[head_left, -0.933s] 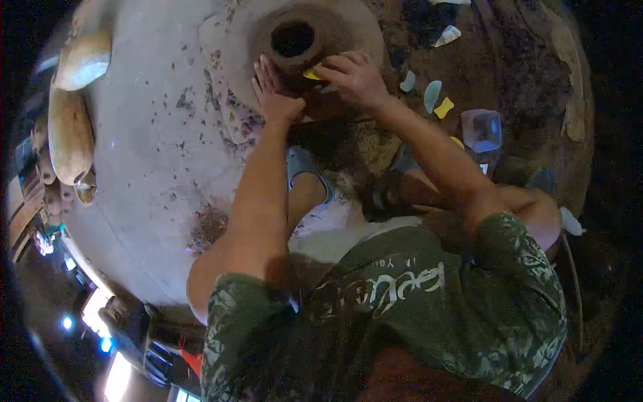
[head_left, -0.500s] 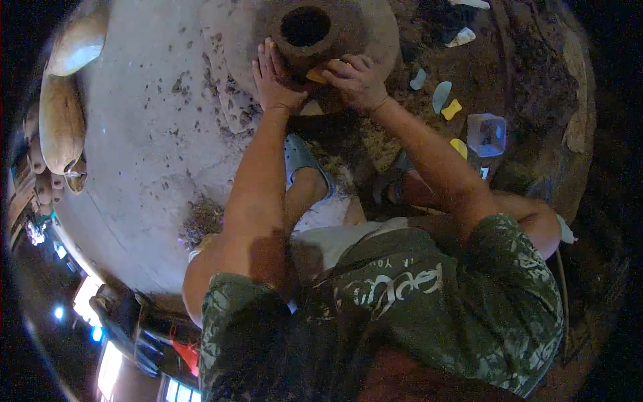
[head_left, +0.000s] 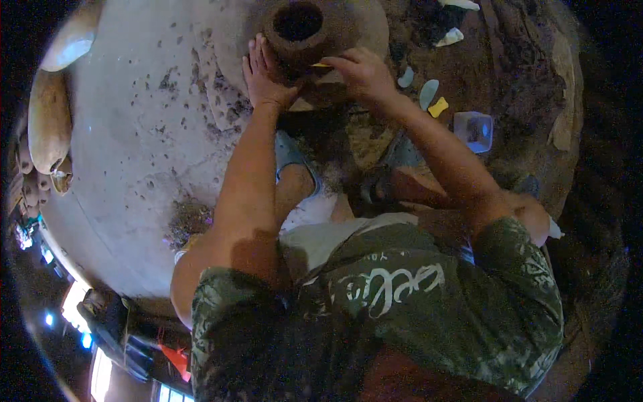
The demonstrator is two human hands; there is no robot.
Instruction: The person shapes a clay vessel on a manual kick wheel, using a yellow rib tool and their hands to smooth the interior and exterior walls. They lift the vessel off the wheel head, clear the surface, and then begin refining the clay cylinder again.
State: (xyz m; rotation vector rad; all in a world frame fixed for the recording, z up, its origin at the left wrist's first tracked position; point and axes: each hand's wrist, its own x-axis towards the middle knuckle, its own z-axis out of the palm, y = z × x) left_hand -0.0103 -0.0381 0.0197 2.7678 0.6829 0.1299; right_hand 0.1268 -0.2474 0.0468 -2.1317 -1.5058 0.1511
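Note:
A brown clay pot with a round dark mouth stands on a wide round base at the top of the view. My left hand lies against the pot's near left side, fingers stretched out and slightly apart. On the near right side, my right hand pinches a thin yellow scraper. Only a narrow strip of it shows, close to the pot wall; whether it touches the clay I cannot tell.
To the right lie two pale blue-green flat pieces, a yellow notched piece and a clear plastic tub. A whitish scrap lies farther off. Large tan vessels line the far left. My feet in clogs are below the pot.
My right hand has shifted and turned, so the scraper shows as a thin edge instead of a broader face. My left hand keeps its place on the pot. The whole view has shifted slightly.

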